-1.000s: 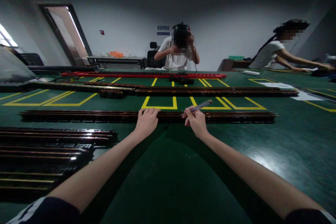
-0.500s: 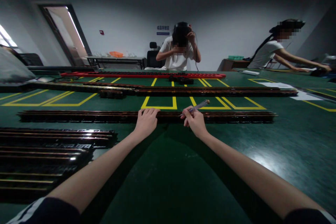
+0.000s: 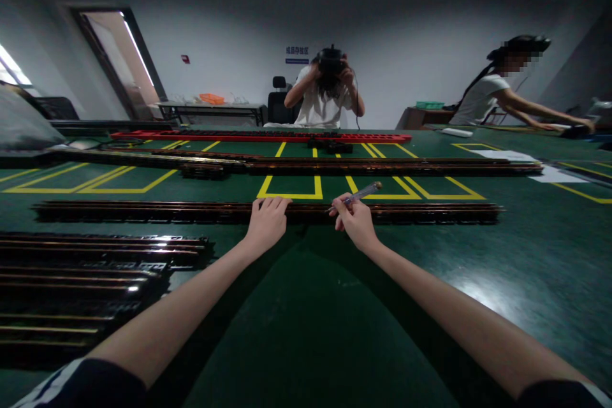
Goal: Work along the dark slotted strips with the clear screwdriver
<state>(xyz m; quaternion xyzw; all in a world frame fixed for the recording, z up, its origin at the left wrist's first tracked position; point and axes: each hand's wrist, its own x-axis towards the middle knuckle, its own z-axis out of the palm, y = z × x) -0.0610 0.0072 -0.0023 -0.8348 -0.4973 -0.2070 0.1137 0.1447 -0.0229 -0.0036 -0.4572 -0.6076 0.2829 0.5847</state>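
Observation:
A long dark strip with copper-coloured lines [image 3: 143, 211] lies crosswise on the green table in front of me. My left hand [image 3: 266, 223] is closed over it left of the middle, fingers bent across its far edge. A short way to the right, my right hand [image 3: 356, 224] grips a screwdriver [image 3: 367, 191] with a clear handle and a brass-coloured end cap. The handle slants up to the right, while the tip points down at the strip. Fingers and the strip hide exactly where the tip touches.
More dark strips [image 3: 71, 280] lie stacked at the left. Beyond the yellow tape markings are another long strip [image 3: 382, 167] and a red rail [image 3: 191, 135]. White paper [image 3: 554, 174] lies at the right. One person [image 3: 320, 105] sits opposite; another [image 3: 482, 99] reaches over the table at right.
Both my hands, the screwdriver and the strip keep their places. The person opposite has lowered their head and now has both hands at the headset. The person at right has shifted slightly.

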